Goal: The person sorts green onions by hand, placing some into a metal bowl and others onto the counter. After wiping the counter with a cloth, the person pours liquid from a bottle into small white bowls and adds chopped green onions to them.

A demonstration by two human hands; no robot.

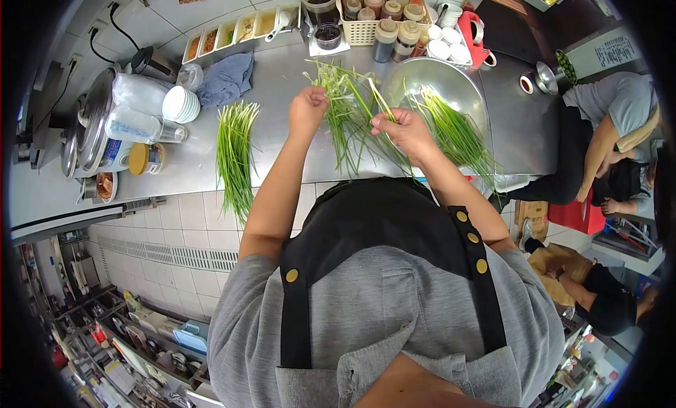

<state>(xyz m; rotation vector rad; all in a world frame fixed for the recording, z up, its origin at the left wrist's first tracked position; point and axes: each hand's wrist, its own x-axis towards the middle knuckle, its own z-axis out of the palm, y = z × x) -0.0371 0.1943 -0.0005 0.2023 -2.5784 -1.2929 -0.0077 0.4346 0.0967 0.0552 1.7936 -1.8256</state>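
Note:
My right hand [407, 135] pinches a few green onions [380, 98], their white ends pointing up and away from me. My left hand [308, 112] has its fingers curled together at the left edge of a loose heap of green onion leaves and trimmings [341, 119]; what it holds, if anything, is too small to make out. Right of my right hand, a metal bowl [468, 84] has a bunch of green onions [451, 126] lying in it, the tops hanging over its near rim. A neat bunch of green onions [237, 151] lies left of my left arm, tops over the counter edge.
Along the back of the steel counter [282, 154] stand a seasoning rack [236, 35], a basket of sauce bottles [362, 31] and stacked white cups [451, 45]. A blue cloth [227, 80], cups [181, 104] and a jar [146, 158] are at left. Other people sit at right.

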